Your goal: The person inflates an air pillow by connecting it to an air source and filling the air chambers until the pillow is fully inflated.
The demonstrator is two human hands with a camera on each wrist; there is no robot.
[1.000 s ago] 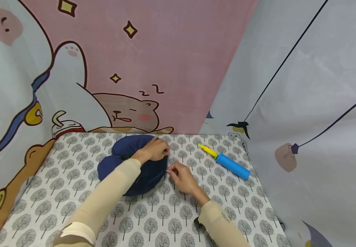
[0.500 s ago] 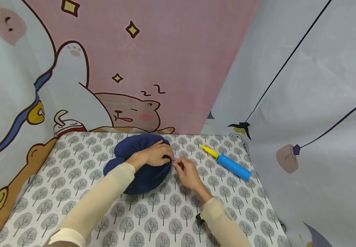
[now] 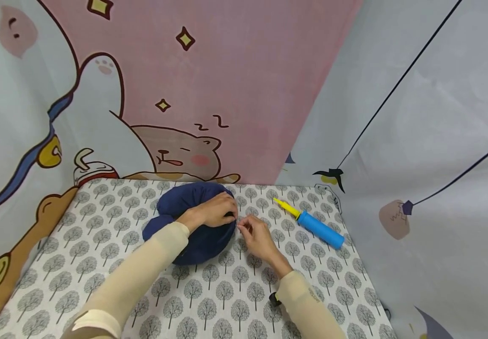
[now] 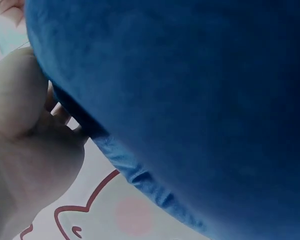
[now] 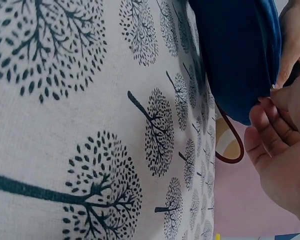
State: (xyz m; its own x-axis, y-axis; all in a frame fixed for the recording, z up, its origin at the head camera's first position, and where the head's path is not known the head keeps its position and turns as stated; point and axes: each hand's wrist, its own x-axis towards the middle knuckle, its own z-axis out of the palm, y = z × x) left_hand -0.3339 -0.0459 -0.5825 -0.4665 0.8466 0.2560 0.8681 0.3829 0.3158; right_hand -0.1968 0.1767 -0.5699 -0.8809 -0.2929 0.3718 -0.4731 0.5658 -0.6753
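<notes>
A navy velvety U-shaped neck pillow lies on the patterned cloth, its opening turned to the left. My left hand reaches over it and grips its right edge, fingers bent round the rim; the left wrist view shows the thumb side of this hand against the pillow. Close beside it, my right hand pinches at the same edge. In the right wrist view the right thumb and fingers meet at the pillow's seam, on a tiny shiny bit that looks like a zipper pull, mostly hidden by the fingertips.
A hand pump with blue barrel and yellow nozzle lies to the right of the pillow. The tree-print cloth covers the table. Cartoon-printed curtains hang at the back and sides. A small black object shows by the right forearm.
Both hands have shifted slightly right and up, and the pillow's right edge moved with them. The right hand now pinches close against the left hand. In the last half second little has moved.
</notes>
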